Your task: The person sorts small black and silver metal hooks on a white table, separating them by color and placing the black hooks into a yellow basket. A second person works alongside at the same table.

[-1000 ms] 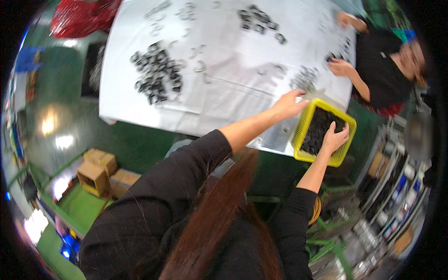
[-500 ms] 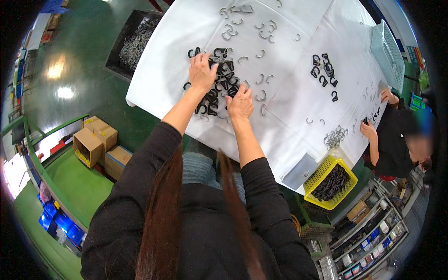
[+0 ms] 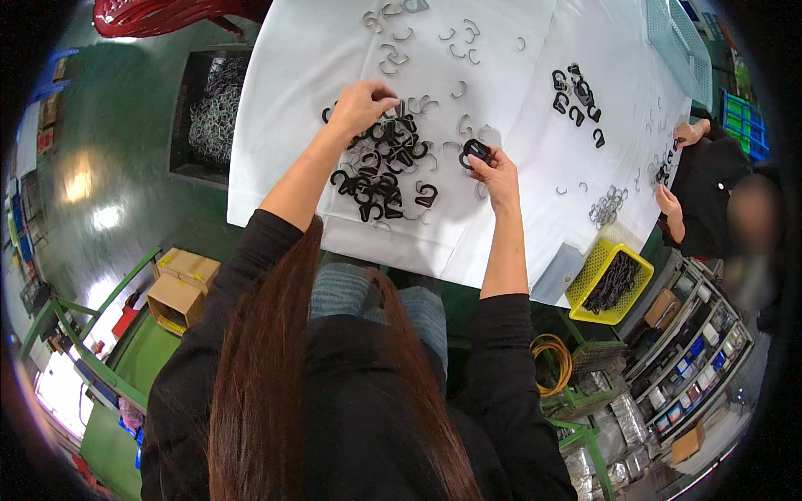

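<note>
A heap of black plastic hooks (image 3: pixel 380 179), mixed with silver C-shaped metal clips (image 3: pixel 426 102), lies on the white-covered table (image 3: pixel 334 50) in front of me. My left hand (image 3: pixel 361 108) is over the heap's far side, fingertips bent together; what they pinch, if anything, is too small to make out. Right of the heap, my right hand (image 3: pixel 499 177) grips a black plastic hook (image 3: pixel 476 152) between thumb and fingers, just above the cloth. Loose metal clips are scattered beyond both hands.
Farther right lies a smaller group of black hooks (image 3: pixel 576 96). A yellow basket (image 3: pixel 637 288) of black parts stands at the table's near right edge, beside a grey bin (image 3: pixel 558 271). A co-worker's hands (image 3: pixel 668 200) handle parts at right. A dark crate (image 3: pixel 180 138) of metal clips stands left.
My right hand has left the heap, moving right, and now holds a black plastic hook. My left hand's fingers have drawn together over the heap. The view has shifted slightly.
</note>
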The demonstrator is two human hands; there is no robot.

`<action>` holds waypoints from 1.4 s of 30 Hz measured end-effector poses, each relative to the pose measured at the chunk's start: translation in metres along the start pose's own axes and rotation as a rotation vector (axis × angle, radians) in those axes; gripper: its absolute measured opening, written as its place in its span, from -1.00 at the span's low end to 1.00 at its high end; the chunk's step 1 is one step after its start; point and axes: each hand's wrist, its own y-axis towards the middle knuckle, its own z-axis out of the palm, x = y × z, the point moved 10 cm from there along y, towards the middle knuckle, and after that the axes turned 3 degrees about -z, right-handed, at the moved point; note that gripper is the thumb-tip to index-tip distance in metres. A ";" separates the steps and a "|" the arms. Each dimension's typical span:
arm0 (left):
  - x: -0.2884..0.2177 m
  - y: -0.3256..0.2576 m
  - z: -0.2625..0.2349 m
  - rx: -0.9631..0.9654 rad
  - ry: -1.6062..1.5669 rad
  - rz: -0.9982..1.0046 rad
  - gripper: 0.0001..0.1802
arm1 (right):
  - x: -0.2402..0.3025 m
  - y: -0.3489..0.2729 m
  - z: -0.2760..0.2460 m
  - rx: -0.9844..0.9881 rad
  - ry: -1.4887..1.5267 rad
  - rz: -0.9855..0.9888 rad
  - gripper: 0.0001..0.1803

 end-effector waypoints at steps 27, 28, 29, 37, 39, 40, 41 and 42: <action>0.104 -0.080 -0.065 -0.628 -0.017 -0.174 -0.55 | 0.038 0.037 0.067 0.143 -0.712 -0.248 -0.69; 0.097 -0.079 -0.073 -0.725 0.118 -0.159 -0.52 | 0.037 0.037 0.060 0.144 -0.638 -0.246 -0.71; 0.092 -0.076 -0.074 -0.766 0.176 -0.142 -0.53 | 0.033 0.037 0.054 0.162 -0.571 -0.226 -0.72; 0.070 -0.053 -0.065 -0.524 0.348 -0.040 -0.60 | 0.047 0.010 0.042 -0.067 -1.056 -0.490 -0.79; 0.061 -0.062 -0.066 -0.455 0.257 0.042 -0.61 | 0.054 0.002 0.047 -0.145 -1.073 -0.546 -0.81; 0.059 -0.064 -0.066 -0.430 0.281 0.028 -0.61 | 0.058 -0.001 0.050 -0.169 -1.078 -0.585 -0.81; 0.056 -0.069 -0.067 -0.419 0.306 0.033 -0.61 | 0.055 0.000 0.051 -0.184 -1.129 -0.546 -0.82; 0.056 -0.070 -0.068 -0.400 0.341 -0.003 -0.62 | 0.054 0.000 0.055 -0.178 -1.171 -0.537 -0.83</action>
